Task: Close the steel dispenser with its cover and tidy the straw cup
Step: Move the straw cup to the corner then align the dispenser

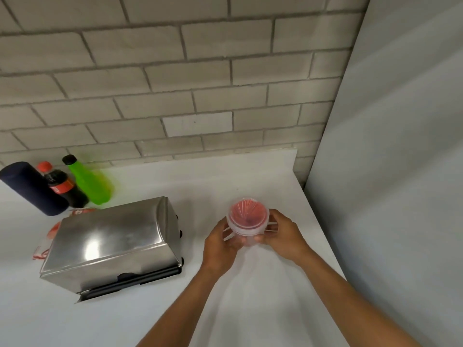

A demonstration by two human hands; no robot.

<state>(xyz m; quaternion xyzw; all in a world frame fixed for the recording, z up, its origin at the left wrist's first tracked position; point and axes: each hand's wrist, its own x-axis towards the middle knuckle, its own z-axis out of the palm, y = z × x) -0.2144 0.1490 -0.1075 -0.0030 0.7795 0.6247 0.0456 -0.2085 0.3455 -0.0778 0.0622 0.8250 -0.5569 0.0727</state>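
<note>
Steel dispenser (112,242) at 9 o'clock: cover looks seated. My left hand (220,244) and right hand (281,234) both clasp the straw cup (248,219) at centre; tidying remains.

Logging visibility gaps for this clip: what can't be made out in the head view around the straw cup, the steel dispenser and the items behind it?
- Straw cup: motion-blurred; left hand and right hand cover its lower sides, so contents and base are unclear.
- Steel dispenser: its cover hides the inside.
- Red-and-white packets: mostly behind the dispenser, print unreadable.
- Green bottle: smeared by blur.
- Cola bottle: label too small.
</note>
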